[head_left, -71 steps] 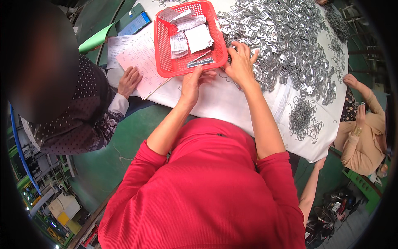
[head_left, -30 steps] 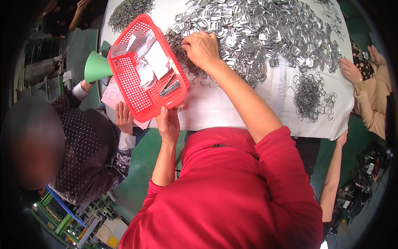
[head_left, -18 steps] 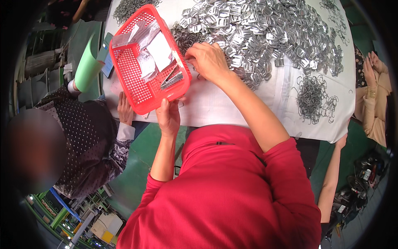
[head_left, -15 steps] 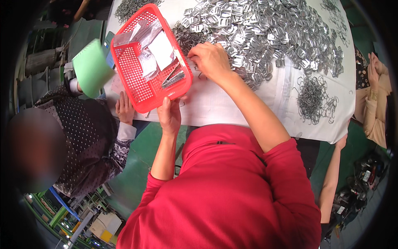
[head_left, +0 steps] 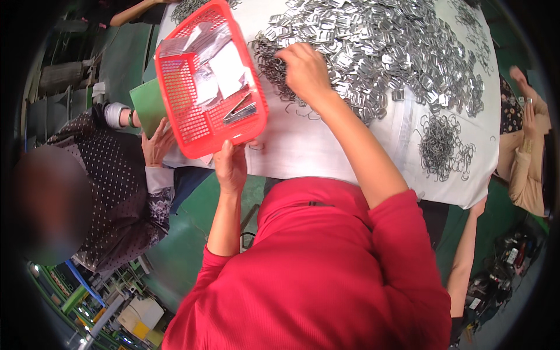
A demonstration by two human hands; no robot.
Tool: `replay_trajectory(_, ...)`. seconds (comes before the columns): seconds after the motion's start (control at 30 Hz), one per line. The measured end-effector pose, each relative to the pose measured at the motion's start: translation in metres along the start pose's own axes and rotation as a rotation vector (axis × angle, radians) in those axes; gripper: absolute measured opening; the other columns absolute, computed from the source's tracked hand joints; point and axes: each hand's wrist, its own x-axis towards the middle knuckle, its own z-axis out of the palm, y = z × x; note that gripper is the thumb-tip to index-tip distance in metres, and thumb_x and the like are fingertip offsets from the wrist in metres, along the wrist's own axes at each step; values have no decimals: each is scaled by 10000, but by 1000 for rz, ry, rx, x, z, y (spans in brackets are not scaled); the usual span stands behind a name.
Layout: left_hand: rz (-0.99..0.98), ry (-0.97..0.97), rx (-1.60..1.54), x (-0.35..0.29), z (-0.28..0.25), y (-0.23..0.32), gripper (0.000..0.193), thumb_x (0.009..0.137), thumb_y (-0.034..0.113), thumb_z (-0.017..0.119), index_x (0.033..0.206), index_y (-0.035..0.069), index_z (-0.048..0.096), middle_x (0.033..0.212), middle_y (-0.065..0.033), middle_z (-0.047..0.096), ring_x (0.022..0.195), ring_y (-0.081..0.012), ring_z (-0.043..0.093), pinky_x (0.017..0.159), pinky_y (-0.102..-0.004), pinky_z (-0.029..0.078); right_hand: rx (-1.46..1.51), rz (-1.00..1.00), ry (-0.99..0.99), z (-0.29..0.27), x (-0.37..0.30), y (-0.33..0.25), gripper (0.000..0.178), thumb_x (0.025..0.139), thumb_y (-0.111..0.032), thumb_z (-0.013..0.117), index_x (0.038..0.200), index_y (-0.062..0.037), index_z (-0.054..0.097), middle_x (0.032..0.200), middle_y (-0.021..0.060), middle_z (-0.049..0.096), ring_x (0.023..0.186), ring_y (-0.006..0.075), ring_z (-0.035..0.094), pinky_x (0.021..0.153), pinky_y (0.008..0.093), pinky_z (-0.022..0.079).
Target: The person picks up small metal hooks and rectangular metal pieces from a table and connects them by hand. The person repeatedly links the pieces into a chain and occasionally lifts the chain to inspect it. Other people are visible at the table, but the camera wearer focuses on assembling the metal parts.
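My left hand [head_left: 231,166] grips the near end of a red perforated plastic basket [head_left: 192,153], its thumb over the rim. The basket hangs tilted over the table's left part. In it lie white paper pieces [head_left: 226,69], clear plastic packets [head_left: 205,86] and slim metal tools [head_left: 240,111] resembling tweezers or snips. My right hand [head_left: 307,71] is over a pile of dark wire hooks [head_left: 269,65], right of the basket. Its fingers are bent and slightly apart, with nothing visible in them; the thumb is mostly hidden. Beyond it spreads a big heap of silvery metal buckles [head_left: 373,49].
A white cloth covers the table [head_left: 344,157]. More wire hooks [head_left: 440,143] lie in a pile at right. At left a co-worker's hand [head_left: 157,143] is beside a green sheet [head_left: 150,105]. Other people's arms [head_left: 528,125] show at the right edge.
My right hand has moved away from the basket's side, up and right over the dark hooks. The basket has shifted slightly left and up. The co-worker's green sheet has come lower, beside the basket.
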Motion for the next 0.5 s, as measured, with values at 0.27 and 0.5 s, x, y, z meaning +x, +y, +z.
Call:
replay_trajectory(0.27, 46, 31, 49, 3, -11, 8, 361, 946, 270, 427, 1084, -32, 568, 1013, -140, 631, 841, -235, 610, 792, -381, 463, -337, -177, -465, 76, 59, -6, 422, 831, -205, 547, 1232, -76, 513, 1344, 137, 425, 1307, 290, 327, 1095, 465, 229)
replay_trajectory(0.5, 43, 8, 57, 8, -9, 6, 356, 956, 245, 405, 1047, -47, 586, 984, -151, 633, 870, -233, 598, 832, -385, 449, -411, -328, -475, 71, 15, -1, 629, 797, -474, 606, 1257, -61, 491, 1324, 131, 439, 1263, 284, 357, 1050, 490, 253)
